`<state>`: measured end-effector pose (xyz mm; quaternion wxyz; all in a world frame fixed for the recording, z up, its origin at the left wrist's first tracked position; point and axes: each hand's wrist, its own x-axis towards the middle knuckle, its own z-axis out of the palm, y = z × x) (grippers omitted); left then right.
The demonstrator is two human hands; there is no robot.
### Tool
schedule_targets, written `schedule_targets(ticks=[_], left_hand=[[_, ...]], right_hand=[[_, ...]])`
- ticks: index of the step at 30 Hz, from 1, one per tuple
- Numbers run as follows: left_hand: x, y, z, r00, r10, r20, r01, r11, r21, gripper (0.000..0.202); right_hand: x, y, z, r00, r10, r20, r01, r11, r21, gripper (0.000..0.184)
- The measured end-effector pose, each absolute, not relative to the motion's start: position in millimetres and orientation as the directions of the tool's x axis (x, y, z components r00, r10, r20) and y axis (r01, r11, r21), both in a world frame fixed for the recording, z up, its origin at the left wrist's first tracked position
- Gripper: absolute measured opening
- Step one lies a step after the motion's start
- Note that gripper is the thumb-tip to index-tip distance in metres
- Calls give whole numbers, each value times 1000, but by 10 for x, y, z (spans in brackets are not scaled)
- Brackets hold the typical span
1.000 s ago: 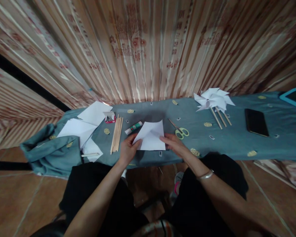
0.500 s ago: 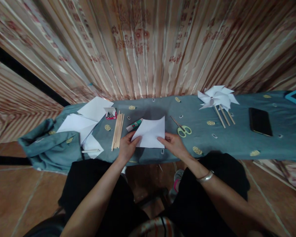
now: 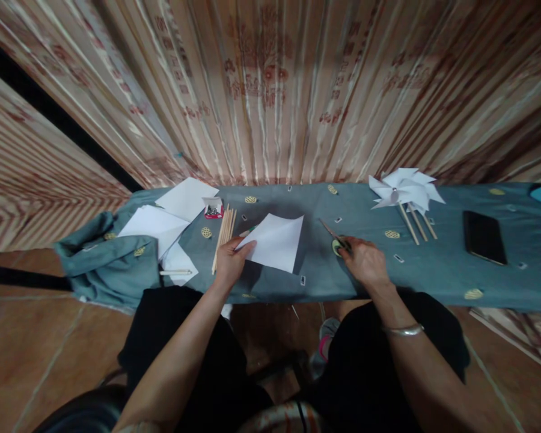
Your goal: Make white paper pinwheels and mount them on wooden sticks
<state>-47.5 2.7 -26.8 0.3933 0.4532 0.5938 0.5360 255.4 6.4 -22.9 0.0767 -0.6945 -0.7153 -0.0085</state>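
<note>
My left hand (image 3: pixel 229 262) pinches the left corner of a white square sheet of paper (image 3: pixel 277 242) and holds it lifted and tilted above the blue cloth-covered table (image 3: pixel 433 270). My right hand (image 3: pixel 364 261) lies over the green handles of a pair of scissors (image 3: pixel 334 236), fingers curled round them; the blades point up and to the left on the cloth. A glue stick (image 3: pixel 247 229) lies mostly hidden behind the sheet.
A bundle of wooden sticks (image 3: pixel 224 237) and a small red box (image 3: pixel 213 208) lie left of the sheet, with more white sheets (image 3: pixel 162 222) beyond. Finished white paper pinwheels (image 3: pixel 404 187) on sticks and a black phone (image 3: pixel 484 237) lie to the right. A striped curtain hangs behind.
My right hand let go of the sheet and moved right onto the scissors. My left hand alone now holds the sheet, raised and tilted.
</note>
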Motion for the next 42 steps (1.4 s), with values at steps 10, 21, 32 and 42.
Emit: schedule_targets(ticks=[10, 21, 32, 42], left_hand=[[-644, 117, -238, -387, 922, 26, 43, -11, 999, 29], [-748, 202, -168, -482, 871, -92, -272, -49, 961, 31], [-690, 176, -163, -455, 887, -81, -268, -49, 962, 31], [-641, 173, -257, -414, 906, -88, -257, -24, 966, 35]], right_hand=[[2485, 20, -163, 98, 982, -164, 418, -191, -888, 32], [2041, -249, -214, -379, 786, -488, -144, -571, -808, 50], [1915, -323, -233, -510, 759, -405, 13, -463, -886, 53], [1890, -296, -177, -495, 759, -423, 10, -482, -876, 45]])
